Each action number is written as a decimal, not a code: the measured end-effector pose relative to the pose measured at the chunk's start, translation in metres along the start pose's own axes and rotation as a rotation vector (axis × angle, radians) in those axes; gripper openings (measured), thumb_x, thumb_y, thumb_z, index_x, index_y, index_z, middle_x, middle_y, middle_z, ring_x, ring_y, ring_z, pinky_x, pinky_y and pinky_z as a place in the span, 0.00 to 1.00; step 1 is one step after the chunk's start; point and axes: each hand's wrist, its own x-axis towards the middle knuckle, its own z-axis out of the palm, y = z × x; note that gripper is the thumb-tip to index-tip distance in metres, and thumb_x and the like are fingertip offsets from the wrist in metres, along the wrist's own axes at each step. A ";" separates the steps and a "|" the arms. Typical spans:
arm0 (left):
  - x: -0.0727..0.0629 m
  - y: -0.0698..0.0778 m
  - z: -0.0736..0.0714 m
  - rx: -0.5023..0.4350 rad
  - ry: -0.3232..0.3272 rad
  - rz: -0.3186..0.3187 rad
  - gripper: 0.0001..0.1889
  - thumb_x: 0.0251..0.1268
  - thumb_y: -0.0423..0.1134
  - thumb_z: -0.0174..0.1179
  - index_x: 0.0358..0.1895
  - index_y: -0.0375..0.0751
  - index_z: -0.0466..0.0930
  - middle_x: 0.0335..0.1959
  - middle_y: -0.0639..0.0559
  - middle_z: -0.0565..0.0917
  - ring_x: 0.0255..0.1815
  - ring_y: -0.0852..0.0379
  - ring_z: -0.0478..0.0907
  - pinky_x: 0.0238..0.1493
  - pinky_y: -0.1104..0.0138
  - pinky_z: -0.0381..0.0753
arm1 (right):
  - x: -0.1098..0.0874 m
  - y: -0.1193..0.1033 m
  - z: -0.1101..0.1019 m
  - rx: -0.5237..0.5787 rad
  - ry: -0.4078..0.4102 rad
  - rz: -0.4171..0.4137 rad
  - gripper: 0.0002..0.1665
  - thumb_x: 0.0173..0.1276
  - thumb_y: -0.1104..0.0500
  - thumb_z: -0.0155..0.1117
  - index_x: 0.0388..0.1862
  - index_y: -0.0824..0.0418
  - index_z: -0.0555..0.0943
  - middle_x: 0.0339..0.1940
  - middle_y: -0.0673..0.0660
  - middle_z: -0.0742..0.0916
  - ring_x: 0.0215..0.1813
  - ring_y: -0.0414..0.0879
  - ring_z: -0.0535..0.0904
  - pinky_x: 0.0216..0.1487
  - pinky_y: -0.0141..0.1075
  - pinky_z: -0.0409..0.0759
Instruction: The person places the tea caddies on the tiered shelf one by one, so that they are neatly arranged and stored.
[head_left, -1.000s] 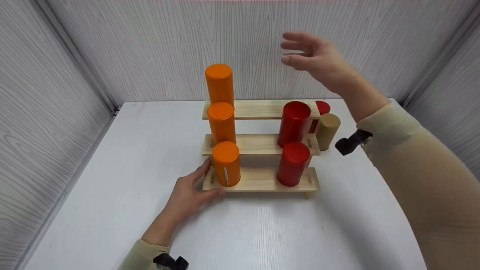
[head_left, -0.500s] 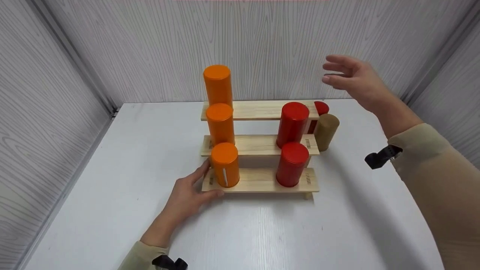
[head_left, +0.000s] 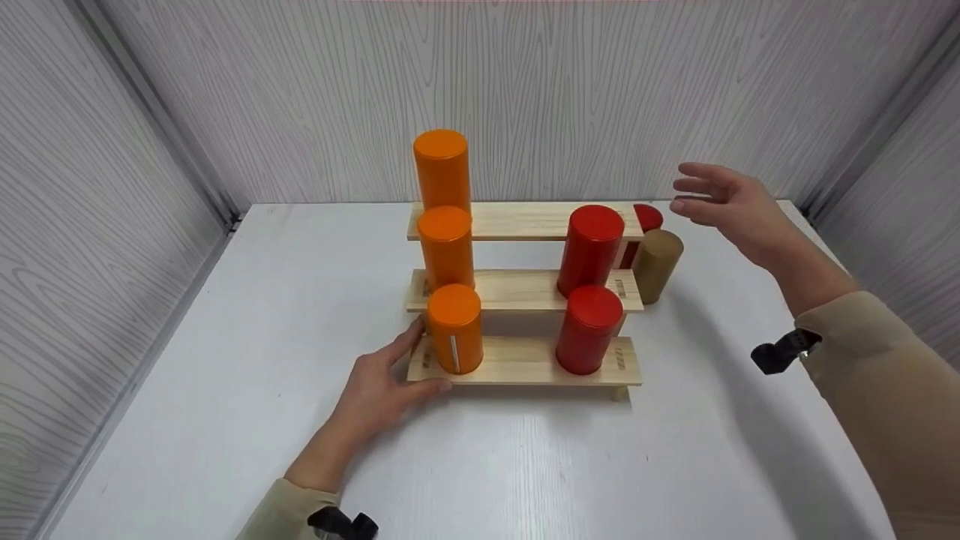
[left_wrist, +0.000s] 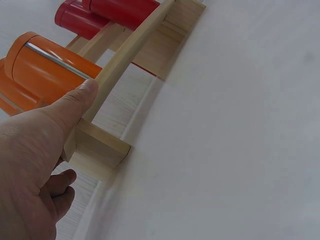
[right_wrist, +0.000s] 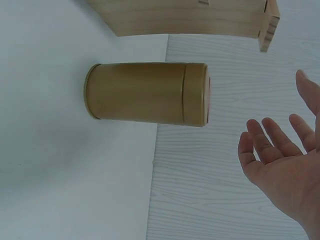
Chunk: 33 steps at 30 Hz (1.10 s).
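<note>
A three-step wooden display shelf [head_left: 521,361] stands on the white table. My left hand [head_left: 380,394] grips the left end of its lowest step, the thumb [left_wrist: 82,97] along the front edge and the other fingers partly hidden behind. Orange canisters [head_left: 456,334] stand one per step at the left. Red canisters [head_left: 589,334] occupy the right side of the lower two steps. To the right of the shelf, a gold canister [head_left: 658,268] stands upright on the table. Above and right of it my right hand [head_left: 739,214] hovers with loosely bent fingers, holding nothing.
Behind the shelf's right end another red canister [head_left: 649,217] is mostly hidden. Wood-grain panels [head_left: 495,97] enclose the white table [head_left: 247,337] at the back and both sides. A black strap piece [head_left: 784,351] sits on the right sleeve.
My right hand has moved right and downward from above the shelf's back toward the gold canister's side. The left hand keeps its grip, and the canisters stay where they were.
</note>
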 end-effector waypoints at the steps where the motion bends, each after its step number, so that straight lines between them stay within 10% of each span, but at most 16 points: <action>1: 0.001 0.000 0.000 0.003 0.001 0.004 0.57 0.53 0.67 0.78 0.85 0.62 0.57 0.80 0.57 0.69 0.83 0.47 0.62 0.81 0.47 0.62 | -0.001 0.004 0.000 -0.005 -0.002 0.008 0.44 0.78 0.43 0.68 0.86 0.47 0.63 0.81 0.61 0.72 0.77 0.56 0.73 0.75 0.48 0.74; 16: 0.000 0.002 0.000 -0.012 -0.005 -0.019 0.58 0.51 0.68 0.78 0.85 0.64 0.57 0.80 0.59 0.68 0.83 0.48 0.61 0.81 0.47 0.62 | -0.009 0.043 0.014 0.000 -0.064 0.092 0.47 0.77 0.42 0.69 0.87 0.48 0.60 0.83 0.62 0.69 0.80 0.61 0.67 0.79 0.62 0.65; 33: -0.002 0.001 0.000 -0.024 0.002 0.012 0.56 0.52 0.69 0.78 0.84 0.65 0.59 0.79 0.62 0.68 0.82 0.51 0.63 0.80 0.48 0.63 | -0.009 0.063 0.030 -0.004 -0.060 0.127 0.44 0.77 0.45 0.69 0.86 0.48 0.63 0.78 0.60 0.74 0.70 0.53 0.71 0.65 0.36 0.78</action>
